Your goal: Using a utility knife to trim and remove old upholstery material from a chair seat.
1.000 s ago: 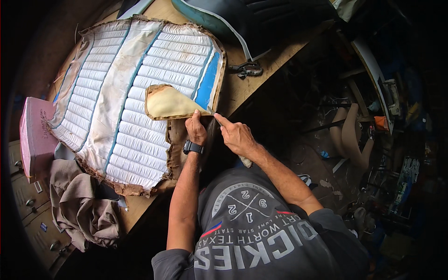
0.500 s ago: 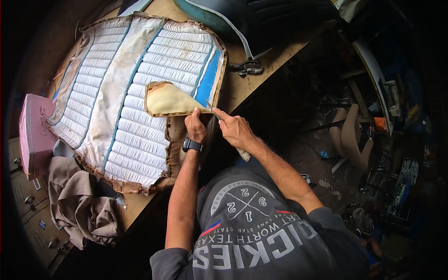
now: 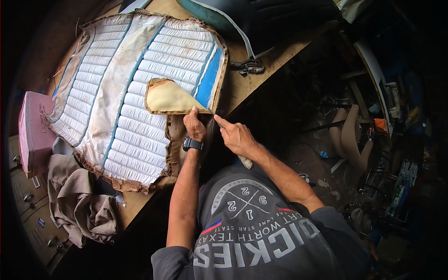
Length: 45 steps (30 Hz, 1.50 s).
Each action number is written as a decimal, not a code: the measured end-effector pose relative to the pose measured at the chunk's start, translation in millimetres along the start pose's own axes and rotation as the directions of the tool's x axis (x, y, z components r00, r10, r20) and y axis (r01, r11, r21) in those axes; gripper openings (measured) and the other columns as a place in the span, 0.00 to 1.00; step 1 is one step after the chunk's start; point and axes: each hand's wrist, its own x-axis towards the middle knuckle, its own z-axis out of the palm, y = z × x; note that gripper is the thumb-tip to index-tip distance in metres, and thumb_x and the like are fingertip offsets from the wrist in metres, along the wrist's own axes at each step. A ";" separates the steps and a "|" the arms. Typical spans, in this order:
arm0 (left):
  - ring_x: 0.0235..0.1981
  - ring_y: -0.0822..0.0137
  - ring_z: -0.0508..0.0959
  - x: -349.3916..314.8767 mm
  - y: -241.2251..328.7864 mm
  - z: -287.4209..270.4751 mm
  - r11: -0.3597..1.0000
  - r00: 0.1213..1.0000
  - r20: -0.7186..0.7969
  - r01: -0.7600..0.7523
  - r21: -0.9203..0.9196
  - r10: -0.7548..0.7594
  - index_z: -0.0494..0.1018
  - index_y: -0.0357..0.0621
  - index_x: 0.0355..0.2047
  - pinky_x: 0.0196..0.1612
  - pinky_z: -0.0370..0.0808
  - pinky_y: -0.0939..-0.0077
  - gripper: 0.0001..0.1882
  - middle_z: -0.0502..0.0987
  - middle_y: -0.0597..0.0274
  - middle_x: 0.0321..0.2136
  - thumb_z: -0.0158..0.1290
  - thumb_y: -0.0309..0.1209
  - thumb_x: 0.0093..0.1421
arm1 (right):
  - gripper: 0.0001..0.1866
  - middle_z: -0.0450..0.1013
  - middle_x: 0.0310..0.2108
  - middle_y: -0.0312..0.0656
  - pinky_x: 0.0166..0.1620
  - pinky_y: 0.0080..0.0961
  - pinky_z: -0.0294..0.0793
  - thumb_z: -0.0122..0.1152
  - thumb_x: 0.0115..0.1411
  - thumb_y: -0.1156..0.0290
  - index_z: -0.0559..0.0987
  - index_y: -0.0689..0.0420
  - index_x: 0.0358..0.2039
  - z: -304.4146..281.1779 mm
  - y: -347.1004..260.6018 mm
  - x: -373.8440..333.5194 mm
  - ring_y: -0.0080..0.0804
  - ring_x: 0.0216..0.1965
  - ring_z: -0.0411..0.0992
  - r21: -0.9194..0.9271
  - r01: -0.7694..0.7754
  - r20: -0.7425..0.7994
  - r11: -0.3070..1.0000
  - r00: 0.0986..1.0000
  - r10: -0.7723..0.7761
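Note:
A worn upholstery cover (image 3: 177, 56) with white ribbed panels and blue seams lies underside up on the wooden bench. One corner is folded over as a cream flap (image 3: 170, 98) with a brown edge. My left hand (image 3: 195, 127), a watch at its wrist, pinches the lower edge of this flap between thumb and fingers. Closed around a knife, my right hand (image 3: 238, 138) is just right of it, index finger stretched toward the flap's tip. The knife's pale handle end (image 3: 245, 162) sticks out below the palm; most of the blade is hidden. A blue strip (image 3: 210, 77) shows above the flap.
A dark hand tool (image 3: 249, 66) rests on the bench (image 3: 240, 93) near its right edge. Behind it lies a black padded cover (image 3: 275, 25). At the left are a pink block (image 3: 35, 133) and a crumpled brown cloth (image 3: 84, 200). Clutter covers the floor at right.
My right hand has shifted slightly down with the knife, its fingertip now just below the flap's tip. The blade shows less. My left hand keeps its pinch almost unmoved.

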 end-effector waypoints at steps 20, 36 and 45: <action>0.32 0.58 0.74 -16.7 -25.9 1.6 0.977 0.977 -0.032 0.212 0.009 -0.212 0.78 0.32 0.38 0.37 0.70 0.61 0.11 0.75 0.53 0.29 0.50 0.28 0.69 | 0.24 0.78 0.27 0.60 0.40 0.51 0.78 0.50 0.67 0.72 0.67 0.63 0.63 8.9 -4.5 -4.5 0.61 0.33 0.78 0.134 0.026 -0.016 0.991 1.000 -0.024; 0.38 0.36 0.80 61.3 60.1 39.8 0.887 0.745 0.509 0.248 0.389 -0.431 0.72 0.36 0.38 0.42 0.75 0.48 0.32 0.80 0.35 0.33 0.48 0.59 0.66 | 0.24 0.78 0.30 0.61 0.43 0.58 0.77 0.51 0.64 0.70 0.71 0.53 0.61 -5.3 29.3 -4.1 0.65 0.36 0.77 -0.167 -0.072 -0.098 0.983 0.994 0.056; 0.41 0.38 0.82 94.7 63.8 25.6 0.761 0.460 0.736 -0.179 0.624 -0.496 0.82 0.35 0.35 0.44 0.80 0.48 0.38 0.82 0.36 0.34 0.43 0.62 0.67 | 0.35 0.77 0.23 0.53 0.32 0.47 0.80 0.53 0.56 0.79 0.66 0.59 0.67 23.1 31.7 -9.4 0.50 0.25 0.79 -0.320 0.033 -0.254 0.947 0.960 -0.119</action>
